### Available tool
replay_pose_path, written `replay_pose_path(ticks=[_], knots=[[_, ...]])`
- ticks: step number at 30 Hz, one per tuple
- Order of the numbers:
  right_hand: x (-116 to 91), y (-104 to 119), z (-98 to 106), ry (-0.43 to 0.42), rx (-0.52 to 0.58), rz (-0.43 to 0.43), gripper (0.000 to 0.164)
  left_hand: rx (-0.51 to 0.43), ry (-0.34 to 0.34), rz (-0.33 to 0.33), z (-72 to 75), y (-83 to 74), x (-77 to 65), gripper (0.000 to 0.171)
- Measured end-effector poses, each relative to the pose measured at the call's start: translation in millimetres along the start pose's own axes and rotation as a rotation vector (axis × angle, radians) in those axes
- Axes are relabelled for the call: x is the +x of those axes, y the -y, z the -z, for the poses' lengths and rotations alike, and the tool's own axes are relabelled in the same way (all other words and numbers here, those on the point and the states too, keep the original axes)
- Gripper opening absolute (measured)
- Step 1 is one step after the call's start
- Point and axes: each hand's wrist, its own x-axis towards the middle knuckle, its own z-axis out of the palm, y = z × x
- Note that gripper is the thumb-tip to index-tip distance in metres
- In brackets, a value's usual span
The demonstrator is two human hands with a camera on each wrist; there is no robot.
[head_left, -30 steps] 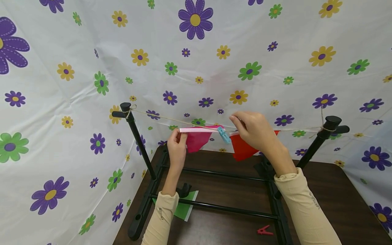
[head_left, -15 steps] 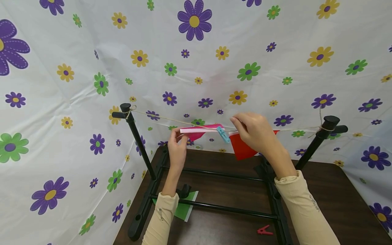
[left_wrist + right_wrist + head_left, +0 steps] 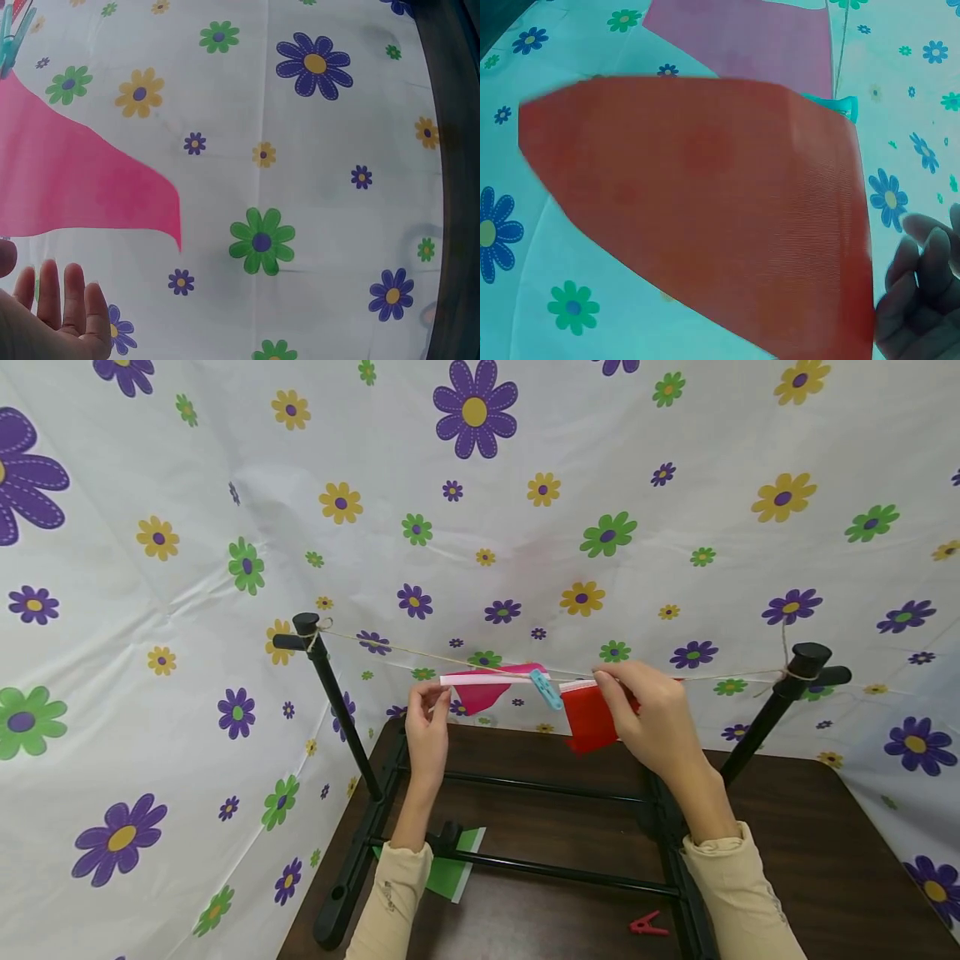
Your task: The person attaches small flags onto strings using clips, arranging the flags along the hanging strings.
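Note:
A pink flag [image 3: 480,693] with a white top hem hangs on a string [image 3: 405,651], and a blue clothespin [image 3: 546,690] clips its right end. My left hand [image 3: 427,727] pinches the flag's left end between thumb and finger; its other fingers stand loosely bent in the left wrist view. A red flag [image 3: 587,718] hangs to the right, partly behind my right hand [image 3: 651,718]. The right thumb and index finger are at the red flag's top edge, by the string. In the right wrist view the fingers curl beside that edge; whether they grip it I cannot tell.
A black frame's left post [image 3: 337,710] and right post [image 3: 772,718] carry the string's ends above a dark brown table [image 3: 540,927]. A green flag [image 3: 453,868] lies beneath the lower crossbar [image 3: 562,870]. A red clothespin [image 3: 647,925] lies near the front. A flowered sheet [image 3: 510,535] hangs behind.
My right hand has moved down and right from above the string to the red flag's top edge. The pink flag's free lower part has swung back and up; my left hand stays at its end.

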Motion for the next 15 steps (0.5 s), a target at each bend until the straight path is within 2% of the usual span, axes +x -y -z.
replay_pose_path(ticks=[3,9,15], knots=[[-6,1,-1,-0.085,-0.017,-0.014,0.017,0.004,0.006,-0.006,1.3,1.2,-1.5,0.023],[-20,3,-4,-0.235,-0.027,-0.029,0.054,0.042,0.017,0.015,2.9,1.8,-5.9,0.024],[-41,-4,-7,-0.304,-0.039,-0.033,0.054,0.124,0.088,0.072,6.3,3.4,-12.4,0.029]])
